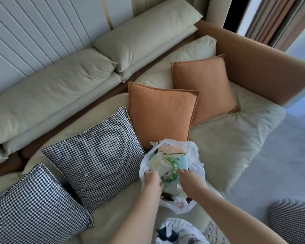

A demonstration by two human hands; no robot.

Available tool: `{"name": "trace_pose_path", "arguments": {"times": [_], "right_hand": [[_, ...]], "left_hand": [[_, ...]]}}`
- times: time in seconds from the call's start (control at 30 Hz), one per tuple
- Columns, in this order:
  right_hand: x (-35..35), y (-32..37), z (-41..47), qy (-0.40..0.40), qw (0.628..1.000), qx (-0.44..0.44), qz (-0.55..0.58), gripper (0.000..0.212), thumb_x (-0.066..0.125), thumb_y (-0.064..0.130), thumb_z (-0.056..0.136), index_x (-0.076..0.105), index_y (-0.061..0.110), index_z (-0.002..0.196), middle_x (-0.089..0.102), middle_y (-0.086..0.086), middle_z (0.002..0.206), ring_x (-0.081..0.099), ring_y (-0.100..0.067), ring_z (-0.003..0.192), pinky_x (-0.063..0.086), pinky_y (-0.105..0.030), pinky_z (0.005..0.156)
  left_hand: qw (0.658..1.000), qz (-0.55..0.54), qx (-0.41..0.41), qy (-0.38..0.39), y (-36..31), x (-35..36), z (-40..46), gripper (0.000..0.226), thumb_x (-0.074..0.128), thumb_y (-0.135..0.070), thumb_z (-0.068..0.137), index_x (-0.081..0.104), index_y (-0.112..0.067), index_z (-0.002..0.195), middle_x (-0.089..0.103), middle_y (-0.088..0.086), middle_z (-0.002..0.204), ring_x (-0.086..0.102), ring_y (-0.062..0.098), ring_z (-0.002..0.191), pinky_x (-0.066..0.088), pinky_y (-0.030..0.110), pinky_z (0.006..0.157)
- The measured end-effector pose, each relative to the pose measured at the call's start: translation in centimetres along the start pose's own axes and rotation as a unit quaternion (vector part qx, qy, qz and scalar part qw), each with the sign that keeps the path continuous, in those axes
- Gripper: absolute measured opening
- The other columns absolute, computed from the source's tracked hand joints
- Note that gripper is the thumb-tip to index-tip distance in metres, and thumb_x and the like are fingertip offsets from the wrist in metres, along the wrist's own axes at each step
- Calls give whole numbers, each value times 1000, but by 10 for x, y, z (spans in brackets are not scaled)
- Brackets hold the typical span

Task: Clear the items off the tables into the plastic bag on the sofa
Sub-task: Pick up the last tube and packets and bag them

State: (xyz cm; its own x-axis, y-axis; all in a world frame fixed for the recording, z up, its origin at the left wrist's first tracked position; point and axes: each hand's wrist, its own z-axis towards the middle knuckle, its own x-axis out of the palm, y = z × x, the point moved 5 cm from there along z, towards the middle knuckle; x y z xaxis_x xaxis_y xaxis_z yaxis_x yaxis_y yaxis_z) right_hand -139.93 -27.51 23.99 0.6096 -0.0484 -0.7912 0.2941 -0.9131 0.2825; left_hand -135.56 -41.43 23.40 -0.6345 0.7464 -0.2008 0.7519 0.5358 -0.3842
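Bag: I see the plastic bag (195, 155) lying on the front edge of the cream sofa (227, 147), its mouth open toward me, just in front of the nearer orange cushion (161, 115).
Bag contents: a light-blue packet (179, 162) with a green round emblem and a pale yellowish packet (156, 161) sit at the top; darker bits lie lower in the bag, too blurred for me to name.
Left hand: my left hand (152, 178) is at the bag's left rim, fingers curled in; it seems to pinch the plastic edge next to the pale packet, though motion blur makes the exact grip hard to read.
Right hand: my right hand (190, 180) is at the right side of the opening, fingertips touching the light-blue packet. I cannot tell whether the fingers are clenched on anything, as they point away from the camera.
Sofa: two houndstooth cushions (95, 154) lie to the left of the bag, and a second orange cushion (204, 85) leans further back toward the brown armrest (257, 67).
Lower edge: black-and-white patterned clothing (180, 231) shows between my forearms.
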Motion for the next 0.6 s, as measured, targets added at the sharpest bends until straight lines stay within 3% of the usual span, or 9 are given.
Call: {"name": "trace_pose_path", "arguments": {"times": [0.03, 0.1, 0.2, 0.27, 0.3, 0.4, 0.5, 0.6], "right_hand": [[-1, -2, -4, -4, 1000, 10, 13, 33, 42, 4, 89, 46, 17, 120, 63, -5, 108, 61, -23, 96, 56, -39, 76], [-5, -4, -13, -16, 999, 32, 35, 27, 44, 9, 91, 47, 16, 116, 64, -3, 109, 63, -21, 95, 57, -37, 76], [-14, -12, -32, -58, 993, 80, 67, 25, 40, 13, 93, 51, 18, 115, 64, 0, 111, 64, -22, 95, 53, -34, 69], [-18, -22, -50, -86, 988, 110, 70, 25, 40, 18, 94, 51, 20, 115, 64, 0, 112, 63, -23, 97, 52, -31, 71], [-20, -29, -61, -99, 984, 127, 78, 26, 41, 22, 94, 51, 21, 118, 63, 1, 113, 62, -23, 100, 51, -30, 74], [-19, -50, -95, -135, 968, 176, 115, 25, 43, 27, 91, 53, 21, 114, 62, -1, 114, 60, -26, 104, 43, -27, 74], [-14, -73, -133, -168, 952, 226, 119, 9, 40, 25, 90, 47, 20, 94, 63, -4, 111, 60, -29, 102, 40, -29, 74], [-6, -99, -173, -184, 937, 276, 112, 22, 41, 25, 90, 52, 19, 108, 63, -5, 115, 57, -28, 109, 42, -31, 86]], "left_hand": [[999, 40, 13, 4, 0, -1, -4, 40, 34, -10, 99, 43, -9, 139, 57, 12, 89, 52, 21, 68, 45, 31, 60], [992, 111, 52, 28, -1, -1, -14, 32, 33, -7, 98, 51, -5, 124, 53, 9, 79, 48, 18, 62, 40, 28, 55], [947, 255, 168, 95, -2, 8, -35, 17, 37, -8, 95, 51, -17, 95, 58, 9, 87, 57, 22, 76, 43, 29, 62], [883, 380, 247, 123, -1, 16, -47, 19, 42, -15, 94, 52, -21, 78, 60, 7, 89, 59, 22, 84, 47, 32, 71], [850, 426, 279, 132, 1, 21, -54, 19, 44, -18, 93, 56, -19, 79, 60, 6, 87, 58, 20, 85, 49, 33, 72], [766, 521, 343, 156, 12, 35, -72, 18, 47, -30, 93, 62, -22, 100, 62, -5, 96, 58, 16, 93, 48, 30, 80], [681, 599, 381, 180, 31, 56, -93, 20, 42, -32, 91, 59, -20, 90, 64, 2, 91, 59, 19, 84, 50, 34, 83], [599, 660, 404, 205, 58, 84, -116, 28, 40, -29, 92, 60, -15, 104, 65, 9, 108, 60, 27, 100, 47, 32, 86]]}}
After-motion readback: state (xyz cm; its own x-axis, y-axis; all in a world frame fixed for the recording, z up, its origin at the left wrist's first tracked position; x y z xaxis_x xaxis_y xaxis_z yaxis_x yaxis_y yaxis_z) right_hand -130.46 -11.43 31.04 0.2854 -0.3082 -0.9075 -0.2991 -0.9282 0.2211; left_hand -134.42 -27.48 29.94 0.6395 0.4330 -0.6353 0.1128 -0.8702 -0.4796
